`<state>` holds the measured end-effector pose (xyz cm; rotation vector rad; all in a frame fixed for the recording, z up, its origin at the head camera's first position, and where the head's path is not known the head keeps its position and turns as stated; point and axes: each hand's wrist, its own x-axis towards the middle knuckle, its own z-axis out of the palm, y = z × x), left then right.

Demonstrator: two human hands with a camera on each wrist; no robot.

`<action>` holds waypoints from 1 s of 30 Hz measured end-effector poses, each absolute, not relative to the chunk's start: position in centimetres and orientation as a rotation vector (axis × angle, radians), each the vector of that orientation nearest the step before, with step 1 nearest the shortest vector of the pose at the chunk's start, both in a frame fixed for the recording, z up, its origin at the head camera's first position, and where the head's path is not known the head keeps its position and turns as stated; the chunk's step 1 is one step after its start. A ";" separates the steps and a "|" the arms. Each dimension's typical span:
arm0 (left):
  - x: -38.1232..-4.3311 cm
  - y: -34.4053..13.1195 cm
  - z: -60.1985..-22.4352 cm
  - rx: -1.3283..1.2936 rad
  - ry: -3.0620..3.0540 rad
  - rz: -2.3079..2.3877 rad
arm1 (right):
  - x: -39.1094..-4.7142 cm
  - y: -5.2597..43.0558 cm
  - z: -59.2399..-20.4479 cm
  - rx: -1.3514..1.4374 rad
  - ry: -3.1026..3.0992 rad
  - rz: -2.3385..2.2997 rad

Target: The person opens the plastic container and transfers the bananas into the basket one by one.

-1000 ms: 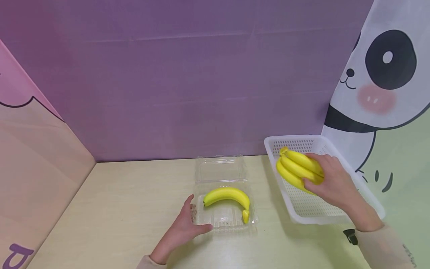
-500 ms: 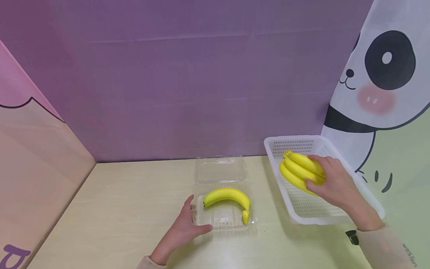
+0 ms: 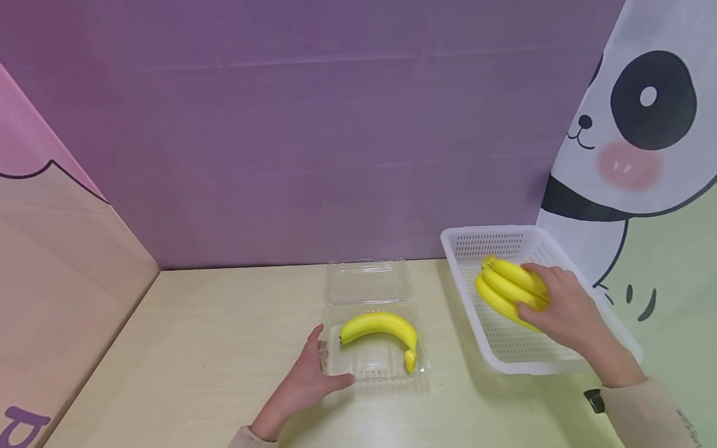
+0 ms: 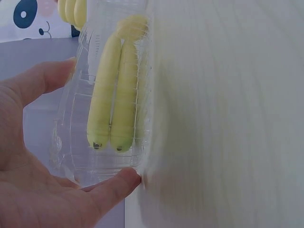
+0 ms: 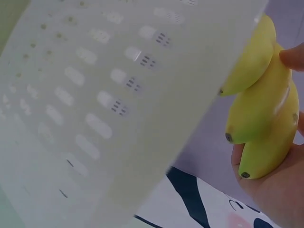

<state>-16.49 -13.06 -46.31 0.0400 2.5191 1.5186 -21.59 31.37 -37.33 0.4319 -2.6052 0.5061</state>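
A clear plastic clamshell box [image 3: 370, 285] lies on the table with its lid folded back. Inside it are yellow bananas [image 3: 381, 322]; the left wrist view shows two of these bananas [image 4: 104, 95] side by side, joined at the stem. My left hand [image 3: 302, 381] holds the left end of the box, thumb at the near corner and fingers along the far part. Over the white basket [image 3: 532, 367], my right hand [image 3: 566, 311] grips a bunch of bananas [image 3: 506, 289] from the right, its stem pointing to the far left.
The perforated basket stands on the right of the pale wooden table [image 3: 224, 336], close to the panda-printed wall [image 3: 610, 180]. A purple cloth wall [image 3: 336, 137] rises along the table's back edge, and a peach-coloured panel [image 3: 56, 280] borders the left.
My right hand has carried the bunch of bananas a little to the right and down over the basket. My left hand and the clamshell box have stayed still.
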 end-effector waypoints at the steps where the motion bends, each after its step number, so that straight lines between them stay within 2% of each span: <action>1: -16.5 -13.0 -46.3 0.038 2.518 1.517 | -21.6 31.5 -37.4 0.427 -2.614 0.505; 30: -16.5 -13.0 -46.4 0.034 2.499 1.541 | -22.2 34.2 -38.9 0.351 -2.742 0.331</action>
